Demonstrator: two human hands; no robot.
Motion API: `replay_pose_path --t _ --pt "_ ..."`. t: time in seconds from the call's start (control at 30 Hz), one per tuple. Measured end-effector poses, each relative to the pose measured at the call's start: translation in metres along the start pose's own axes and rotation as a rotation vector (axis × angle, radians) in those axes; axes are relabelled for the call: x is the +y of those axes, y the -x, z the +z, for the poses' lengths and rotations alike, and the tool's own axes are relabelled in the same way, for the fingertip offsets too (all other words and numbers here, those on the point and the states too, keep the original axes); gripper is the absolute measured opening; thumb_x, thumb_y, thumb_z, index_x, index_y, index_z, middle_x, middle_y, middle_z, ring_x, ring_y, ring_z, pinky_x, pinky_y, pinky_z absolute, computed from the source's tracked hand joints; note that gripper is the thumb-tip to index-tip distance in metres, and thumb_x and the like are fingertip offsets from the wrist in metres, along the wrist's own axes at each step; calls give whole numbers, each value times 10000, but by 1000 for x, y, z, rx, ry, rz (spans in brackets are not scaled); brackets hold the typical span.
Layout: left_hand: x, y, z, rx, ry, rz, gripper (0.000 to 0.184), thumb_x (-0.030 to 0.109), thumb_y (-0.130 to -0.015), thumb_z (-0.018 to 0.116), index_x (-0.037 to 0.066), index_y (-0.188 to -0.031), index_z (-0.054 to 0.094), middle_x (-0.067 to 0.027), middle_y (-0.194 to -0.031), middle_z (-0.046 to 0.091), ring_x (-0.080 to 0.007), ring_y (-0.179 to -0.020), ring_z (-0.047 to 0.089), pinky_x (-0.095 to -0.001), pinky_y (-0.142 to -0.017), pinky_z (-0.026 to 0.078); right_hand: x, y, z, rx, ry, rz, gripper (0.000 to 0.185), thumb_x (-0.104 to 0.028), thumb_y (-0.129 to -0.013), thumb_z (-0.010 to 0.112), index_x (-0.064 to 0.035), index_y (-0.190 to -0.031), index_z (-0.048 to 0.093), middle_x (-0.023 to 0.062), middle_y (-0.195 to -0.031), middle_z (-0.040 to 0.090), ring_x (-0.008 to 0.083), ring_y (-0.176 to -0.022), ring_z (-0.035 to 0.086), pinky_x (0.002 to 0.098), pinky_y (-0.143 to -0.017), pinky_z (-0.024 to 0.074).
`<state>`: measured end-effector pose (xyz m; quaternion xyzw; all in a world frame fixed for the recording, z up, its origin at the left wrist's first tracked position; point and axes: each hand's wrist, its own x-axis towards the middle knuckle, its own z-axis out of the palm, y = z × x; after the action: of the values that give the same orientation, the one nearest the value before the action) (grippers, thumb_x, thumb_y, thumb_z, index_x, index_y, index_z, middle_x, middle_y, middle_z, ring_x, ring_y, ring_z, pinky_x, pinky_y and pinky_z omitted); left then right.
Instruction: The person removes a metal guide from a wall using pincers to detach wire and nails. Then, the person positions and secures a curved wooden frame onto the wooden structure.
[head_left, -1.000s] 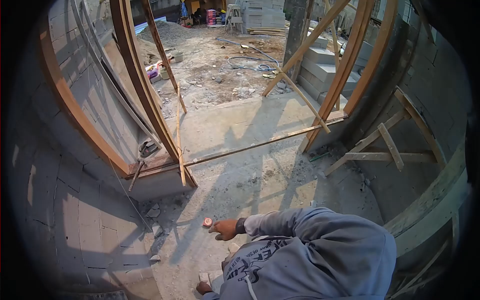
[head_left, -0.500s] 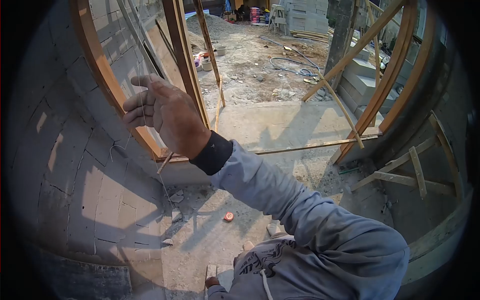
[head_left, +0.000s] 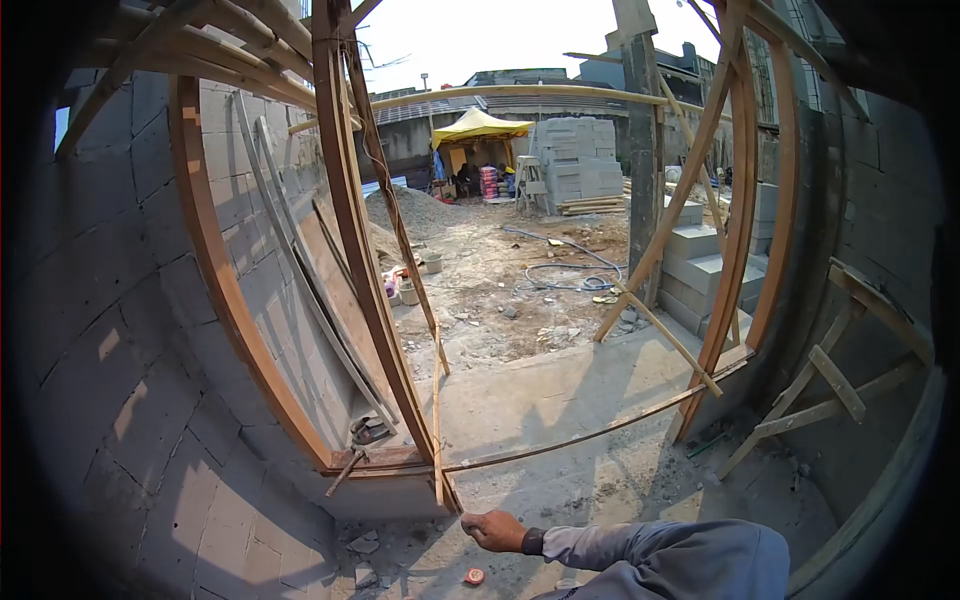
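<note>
My right hand (head_left: 495, 530) is low in the view, its fingers curled closed beside the foot of the brown wooden door frame (head_left: 385, 240). Whatever those fingers may hold is too small or hidden to make out. Its arm reaches in from the lower right in a grey sleeve (head_left: 610, 545) with a dark cuff. On the floor just below lies a small round orange object (head_left: 473, 576), possibly a tape measure. A hammer (head_left: 345, 472) rests on the frame's low sill, left of the hand. My left hand is out of view.
Grey block walls (head_left: 150, 400) stand on the left. A diagonal wooden brace (head_left: 670, 200) crosses the opening at right. A wooden trestle-like frame (head_left: 835, 370) leans by the right wall. Outside are a blue hose (head_left: 575, 270), stacked blocks (head_left: 580, 160) and a yellow canopy (head_left: 480, 125).
My right hand has come down and to the right from beside a thin string, its spread fingers now curled. The view has tilted up, and my left hand has left the picture.
</note>
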<state>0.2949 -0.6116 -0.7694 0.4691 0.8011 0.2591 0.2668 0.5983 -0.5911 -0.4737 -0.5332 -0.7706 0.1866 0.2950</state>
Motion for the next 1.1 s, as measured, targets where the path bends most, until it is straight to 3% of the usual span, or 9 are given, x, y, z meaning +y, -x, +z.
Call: replay_pose_path --t 0.07,0.1,0.23,0.37,0.5,0.87,0.97,1.03,1.1 --pt "93 -35 5 143 371 78 391 294 -903 474 -18 -1013 681 -185 -946 678 -230 -876 649 -374 -806 490 -12 8 -15 26 -6 -31 79 -182 -857 525 -139 -923 533 192 -715 611 431 -675 598 532 -596 455" --pt "209 6 -73 -91 622 123 481 376 -952 451 -46 -1089 638 -176 -1019 657 -230 -969 617 -362 -872 460 -15 8 -18 4 7 -34 80 -183 -856 526 -137 -922 529 192 -712 609 433 -676 597 534 -595 453" --pt "437 20 -163 -519 1084 507 654 544 -981 397 -11 -1322 456 -163 -1102 634 -232 -1014 620 -365 -885 487 -12 15 -9 19 20 -9 93 -190 -848 539 -135 -921 522 191 -703 605 432 -680 598 541 -585 446" --pt "572 75 -237 -642 1295 659 466 394 -1005 432 21 -1275 503 -80 -936 642 -128 -739 621 -235 -605 511 -25 20 -15 16 11 -32 94 -206 -853 548 -145 -920 524 179 -691 606 429 -679 603 540 -567 444" --pt "574 62 -249 -604 1640 560 228 194 -956 519 71 -1141 573 83 -564 304 -24 -398 237 -201 -338 206 -25 21 -13 9 32 -50 85 -210 -849 543 -136 -889 533 173 -686 609 424 -666 606 548 -552 445" --pt "327 79 -196 -318 1424 238 165 127 -915 531 12 -1009 605 89 -538 300 -16 -401 223 -203 -360 193 57 113 49 -607 313 -51 198 -162 -816 517 -124 -968 638 192 -708 641 411 -692 649 514 -611 527" --pt "303 96 -196 -270 1311 273 180 117 -913 522 -6 -1008 613 93 -543 329 -5 -413 246 -199 -368 202 67 86 49 -856 365 29 277 -166 -810 541 -118 -1059 652 221 -841 650 402 -842 647 500 -723 528" --pt "301 96 -199 -232 1274 336 188 111 -911 519 -14 -1013 615 94 -546 344 -1 -418 256 -197 -371 206 73 34 34 -569 177 12 387 -157 -811 580 -99 -1191 618 243 -1023 619 391 -1030 592 483 -867 492" --pt "302 96 -198 -236 1248 366 197 103 -909 512 -25 -1013 619 89 -553 374 -2 -429 276 -193 -391 214 15 -50 -34 -17 45 -74 535 -137 -839 600 -71 -1351 460 239 -1234 519 424 -1106 543 445 -934 474"
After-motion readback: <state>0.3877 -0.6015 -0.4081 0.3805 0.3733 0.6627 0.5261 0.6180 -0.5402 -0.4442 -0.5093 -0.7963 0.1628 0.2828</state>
